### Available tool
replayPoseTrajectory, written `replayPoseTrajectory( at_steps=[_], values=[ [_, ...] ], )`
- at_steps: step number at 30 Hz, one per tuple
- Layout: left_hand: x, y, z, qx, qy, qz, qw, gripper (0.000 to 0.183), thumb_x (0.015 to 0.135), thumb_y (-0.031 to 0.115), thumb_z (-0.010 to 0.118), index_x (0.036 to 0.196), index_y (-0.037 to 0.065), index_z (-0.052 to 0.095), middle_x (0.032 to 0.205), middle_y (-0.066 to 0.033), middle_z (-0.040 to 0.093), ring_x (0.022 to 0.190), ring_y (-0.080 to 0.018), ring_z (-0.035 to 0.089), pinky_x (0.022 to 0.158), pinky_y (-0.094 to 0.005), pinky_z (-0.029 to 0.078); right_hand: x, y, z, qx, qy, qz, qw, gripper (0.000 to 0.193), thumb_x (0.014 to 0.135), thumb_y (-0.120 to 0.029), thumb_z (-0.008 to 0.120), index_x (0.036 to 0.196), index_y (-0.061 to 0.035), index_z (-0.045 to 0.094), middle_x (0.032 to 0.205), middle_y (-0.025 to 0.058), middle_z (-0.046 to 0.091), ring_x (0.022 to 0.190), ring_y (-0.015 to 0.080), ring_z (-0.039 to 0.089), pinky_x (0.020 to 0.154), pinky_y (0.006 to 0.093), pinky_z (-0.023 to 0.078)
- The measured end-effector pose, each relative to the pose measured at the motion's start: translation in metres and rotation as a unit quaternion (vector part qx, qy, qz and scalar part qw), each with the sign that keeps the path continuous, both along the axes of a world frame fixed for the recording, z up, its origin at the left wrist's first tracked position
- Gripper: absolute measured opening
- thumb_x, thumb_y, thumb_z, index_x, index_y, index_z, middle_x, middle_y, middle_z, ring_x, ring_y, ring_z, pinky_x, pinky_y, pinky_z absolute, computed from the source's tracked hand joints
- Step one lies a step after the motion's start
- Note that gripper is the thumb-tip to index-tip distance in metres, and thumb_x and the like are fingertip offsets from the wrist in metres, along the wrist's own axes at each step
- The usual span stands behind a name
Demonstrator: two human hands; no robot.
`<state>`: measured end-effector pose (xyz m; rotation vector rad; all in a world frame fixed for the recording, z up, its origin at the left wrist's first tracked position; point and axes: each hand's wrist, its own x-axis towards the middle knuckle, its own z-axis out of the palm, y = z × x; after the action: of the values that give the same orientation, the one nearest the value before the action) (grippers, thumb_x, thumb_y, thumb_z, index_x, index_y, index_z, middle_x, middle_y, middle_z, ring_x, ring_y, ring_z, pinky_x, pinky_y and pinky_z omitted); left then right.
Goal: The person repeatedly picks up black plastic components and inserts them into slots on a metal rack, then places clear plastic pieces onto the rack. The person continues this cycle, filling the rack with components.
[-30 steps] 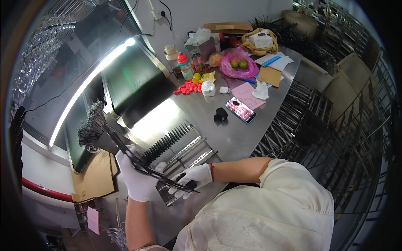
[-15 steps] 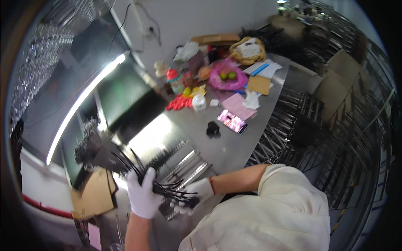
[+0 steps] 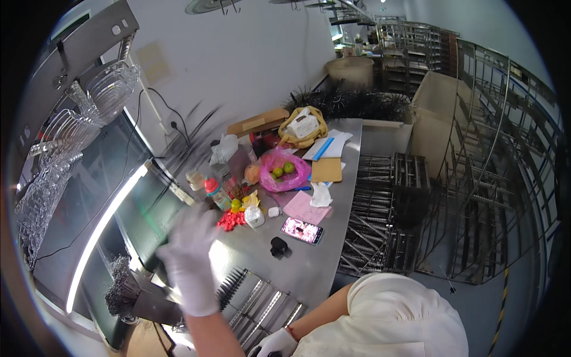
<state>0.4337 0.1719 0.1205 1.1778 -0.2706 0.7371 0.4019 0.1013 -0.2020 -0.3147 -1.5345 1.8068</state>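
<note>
**Work Area: Positions and Holding**

We find the slotted metal rack (image 3: 267, 315) at the near left of the steel table (image 3: 315, 269), with black tapered pieces (image 3: 231, 287) in a row on its left; the rack probably keeps them evenly spaced. Our gloved left hand (image 3: 190, 262) is raised left of the rack; motion blur means we cannot tell its finger opening, or whether it grips the blurred black strands (image 3: 178, 157) beyond it. Our gloved right hand (image 3: 279, 343) is at the near edge, against a dark item; being cut off, its grip cannot be told.

Farther left, a grey holder (image 3: 154, 307) gathers thin wires (image 3: 121, 291), presumably for easy reach.

The phone (image 3: 302, 231) lies screen up, well apart from the rack. Beyond it sits a pink plastic bag (image 3: 296, 179) with green fruits (image 3: 289, 167). Metal racks (image 3: 369, 208) stand right of the table; a pale wall (image 3: 250, 53) closes the far side.
</note>
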Motion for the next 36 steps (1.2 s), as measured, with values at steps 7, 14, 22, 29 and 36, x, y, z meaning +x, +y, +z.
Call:
replayPoseTrajectory(
  at_steps=[7, 14, 22, 29, 36],
  values=[
    [-0.035, -0.045, -0.032, 0.281, 0.316, 0.175, 0.889, 0.043, 0.093, 0.024, 0.056, 0.123, -0.004, 0.068, 0.102, -0.0203, 0.076, 0.095, -0.0236, 0.073, 0.090, -0.0339, 0.054, 0.053, -0.014, 0.016, 0.098, 0.042, -0.133, 0.985, 0.022, 0.089, -0.019, 0.076, 0.079, -0.0079, 0.059, 0.082, 0.0111, 0.057, 0.076, 0.0320, 0.056, 0.069, 0.0413, 0.047],
    [-0.136, -0.038, -0.153, -0.056, 0.578, 0.048, 0.813, 0.056, 0.107, 0.041, 0.043, 0.091, -0.004, 0.072, 0.067, -0.0120, 0.069, 0.055, -0.0235, 0.064, 0.057, -0.0370, 0.051, 0.092, -0.018, 0.065, 0.040, -0.110, -0.400, 0.909, 0.037, 0.103, -0.034, 0.053, 0.116, -0.0013, 0.064, 0.116, 0.0143, 0.063, 0.109, 0.0279, 0.060, 0.093, 0.0373, 0.048],
    [-0.217, -0.086, -0.305, 0.028, 0.481, 0.015, 0.876, 0.031, 0.100, 0.015, 0.057, 0.128, 0.004, 0.063, 0.109, -0.0112, 0.071, 0.093, -0.0180, 0.070, 0.079, -0.0317, 0.057, 0.021, -0.012, 0.076, 0.445, -0.148, -0.242, 0.849, 0.036, 0.076, -0.032, 0.079, 0.098, -0.0069, 0.068, 0.103, 0.0106, 0.066, 0.097, 0.0315, 0.065, 0.085, 0.0419, 0.054],
    [-0.213, -0.097, -0.321, -0.414, 0.354, -0.025, 0.839, 0.047, 0.096, 0.035, 0.071, 0.128, 0.003, 0.059, 0.104, -0.0094, 0.070, 0.090, -0.0168, 0.070, 0.075, -0.0302, 0.057, 0.016, 0.023, 0.074, 0.139, -0.305, 0.015, 0.942, 0.049, 0.089, -0.028, 0.072, 0.132, -0.0060, 0.065, 0.126, 0.0150, 0.070, 0.121, 0.0257, 0.065, 0.108, 0.0359, 0.047],
    [-0.237, -0.071, -0.294, -0.219, 0.404, 0.092, 0.884, 0.027, 0.103, 0.001, 0.055, 0.126, 0.007, 0.067, 0.109, -0.0032, 0.073, 0.101, -0.0120, 0.066, 0.090, -0.0310, 0.054, 0.034, 0.022, 0.106, 0.082, -0.331, -0.071, 0.937, 0.075, 0.078, -0.015, 0.085, 0.145, -0.0066, 0.052, 0.123, 0.0098, 0.069, 0.108, 0.0157, 0.067, 0.097, 0.0323, 0.054]
  ],
)
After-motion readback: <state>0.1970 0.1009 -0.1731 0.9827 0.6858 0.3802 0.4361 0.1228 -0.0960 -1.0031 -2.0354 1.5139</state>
